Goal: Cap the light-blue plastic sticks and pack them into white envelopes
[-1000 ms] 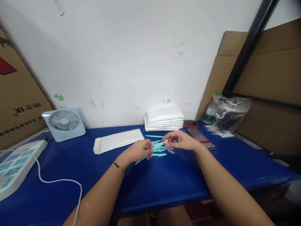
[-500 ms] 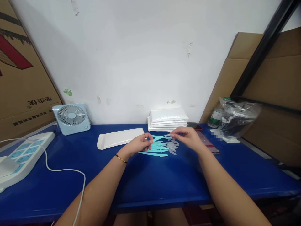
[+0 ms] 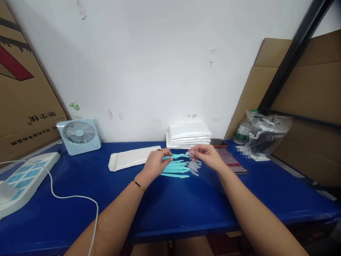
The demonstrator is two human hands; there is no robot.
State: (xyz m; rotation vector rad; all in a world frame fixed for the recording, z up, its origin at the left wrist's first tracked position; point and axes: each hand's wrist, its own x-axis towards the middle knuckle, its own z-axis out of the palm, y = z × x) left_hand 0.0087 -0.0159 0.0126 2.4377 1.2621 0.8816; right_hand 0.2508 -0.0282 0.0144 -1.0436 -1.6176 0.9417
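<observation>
Several thin turquoise sticks lie side by side on the blue table, with a small heap of translucent grey caps at their right ends. My left hand pinches the left end of one turquoise stick at the back of the group. My right hand is closed by that stick's right tip, with its fingertips on a small translucent cap. Whether the cap sits on the tip is too small to tell.
Behind are a white padded envelope and a stack of white envelopes. Phones, a bagged item and a bottle stand right; a fan and a corded power strip are left.
My left hand has moved slightly left and turned palm down, now on the left end of a stick. My right hand has shifted a little left. The view has shifted slightly.
</observation>
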